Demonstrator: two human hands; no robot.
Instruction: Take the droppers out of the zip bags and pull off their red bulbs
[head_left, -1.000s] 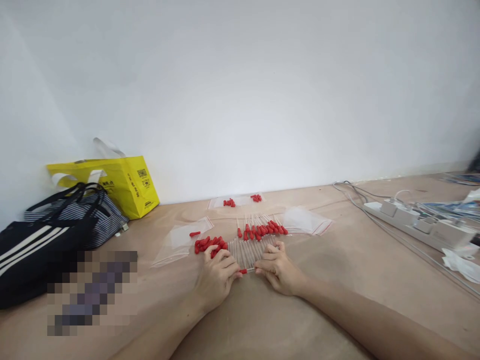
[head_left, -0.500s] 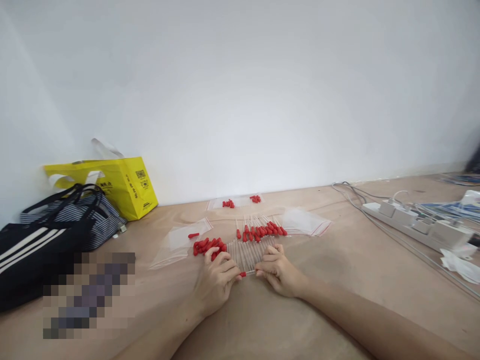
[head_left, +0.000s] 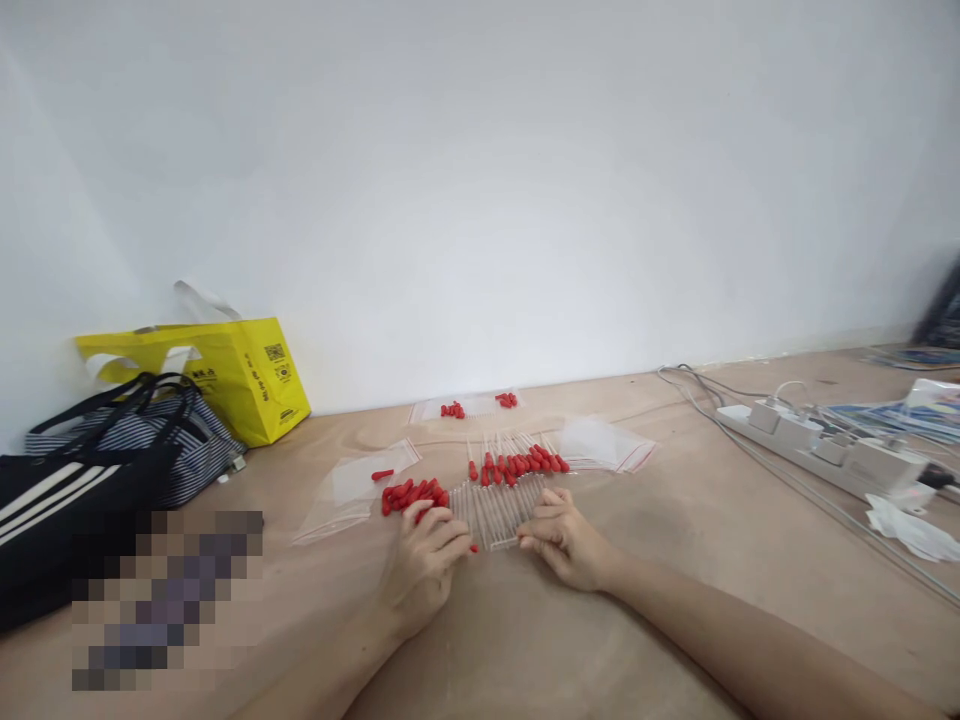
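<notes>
Presently, the left hand [head_left: 424,565] is narrow around a red rubber bulb [head_left: 474,548], and the right hand [head_left: 566,540] pinches one clear dropper tube [head_left: 504,543], apart from it. Between and just beyond both hands lie more clear tubes [head_left: 491,510]. It seems a handling of single pieces, which calls for light, well-aligned fingertips.

The yellow bag [head_left: 251,418] shows a QR code [head_left: 274,352] (its black lettering [head_left: 262,380] is illegible).
</notes>
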